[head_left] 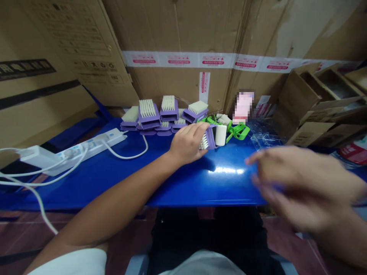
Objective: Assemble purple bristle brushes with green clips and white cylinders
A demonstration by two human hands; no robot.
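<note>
My left hand [187, 143] is closed around a purple brush [211, 138] with pale bristles, held over the blue table. A white block-shaped piece [220, 135] is right beside that brush; I cannot tell if it is attached. Over the table's right front side, my right hand [298, 183] is smeared by motion, so its fingers and anything in them are unclear. Behind my left hand, several more purple brushes [149, 116] are piled with bristles mostly facing up. Green plastic parts [241, 131] lie to the right of the held brush.
A white power strip [86, 149] with cables stretches along the table's left side. Cardboard [177, 30] walls the back, and small cardboard boxes [304, 99] stand at right. Clear plastic [263, 139] lies near them, beside a blurred-out pink item [243, 107].
</note>
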